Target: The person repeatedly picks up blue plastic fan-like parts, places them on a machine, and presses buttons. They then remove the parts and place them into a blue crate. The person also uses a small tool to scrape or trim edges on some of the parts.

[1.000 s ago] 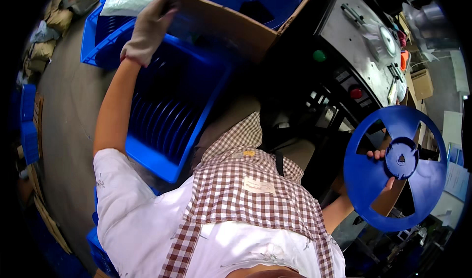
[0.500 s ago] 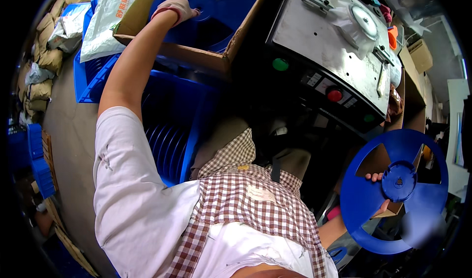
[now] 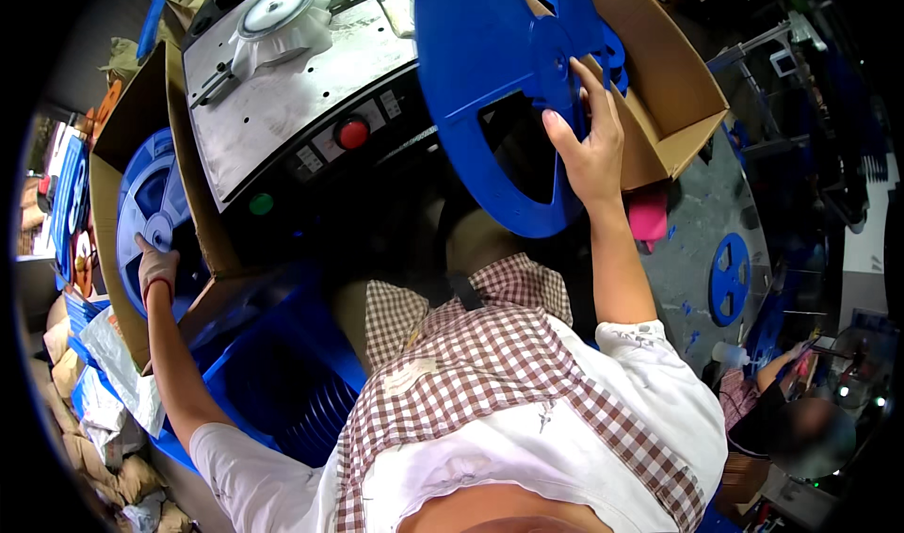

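In the box at the left, my left hand point(image 3: 158, 266), in a pale glove, has its fingers closed at the hub of a blue plastic reel disc point(image 3: 137, 186). That disc leans within the carton; part of the grip is hidden. Higher up, right of the middle, my right hand point(image 3: 595, 149) holds a large blue reel disc point(image 3: 461, 72) by its hub, with thumb and forefinger showing and the other fingers partly hidden. The disc is tilted in front of a cardboard box point(image 3: 692, 130) that has more blue reel parts point(image 3: 614, 55) inside.
Between the boxes stands a machine with a metal plate point(image 3: 282, 95), a round fixture point(image 3: 275, 13), a red button point(image 3: 352, 134) and a green one point(image 3: 261, 203). A blue crate point(image 3: 273, 382) holds several discs. Another disc point(image 3: 729, 280) lies on the floor; a person point(image 3: 763, 392) works behind.
The view has turned toward the right. My right hand has brought its disc up from the lower right to the opened box. My left hand is still in the left carton, now at a disc's hub.
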The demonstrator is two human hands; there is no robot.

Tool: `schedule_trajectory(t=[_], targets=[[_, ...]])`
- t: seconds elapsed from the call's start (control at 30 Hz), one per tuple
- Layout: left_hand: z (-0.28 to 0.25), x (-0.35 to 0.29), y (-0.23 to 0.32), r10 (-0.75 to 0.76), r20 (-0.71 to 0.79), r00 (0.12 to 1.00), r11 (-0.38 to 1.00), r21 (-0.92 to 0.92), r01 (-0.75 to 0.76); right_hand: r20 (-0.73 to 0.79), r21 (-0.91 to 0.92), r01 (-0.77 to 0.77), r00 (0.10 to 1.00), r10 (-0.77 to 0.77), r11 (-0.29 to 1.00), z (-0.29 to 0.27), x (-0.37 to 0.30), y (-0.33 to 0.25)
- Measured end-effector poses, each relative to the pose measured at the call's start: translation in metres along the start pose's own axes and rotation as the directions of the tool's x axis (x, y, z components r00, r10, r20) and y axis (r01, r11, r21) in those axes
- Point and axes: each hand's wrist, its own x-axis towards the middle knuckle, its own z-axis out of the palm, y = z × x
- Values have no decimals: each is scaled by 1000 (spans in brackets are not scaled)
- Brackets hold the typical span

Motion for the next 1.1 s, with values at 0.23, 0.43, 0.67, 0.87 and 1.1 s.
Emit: schedule_trajectory(t=[0.23,0.43,0.67,0.87,1.1], targets=[[-13,68,-111,77,-513,855,647,-627,-434,102,99,79,991,-89,992,45,-4,-16],[-64,-189,-56,413,-143,899,-41,-989,-139,363,670,-267,932,8,693,69,-39,-51],[-87,-365,80,697,213,684,171,-977,130,745,665,-713,656,-122,221,100,-90,-94],[-61,-406,122,881,151,447,319,-889,-327,816,573,-819,566,-116,31,79,-136,-75],[-47,-384,111,755,-459,468,432,-189,-882,755,656,-730,633,-171,194,89,-157,-15]])
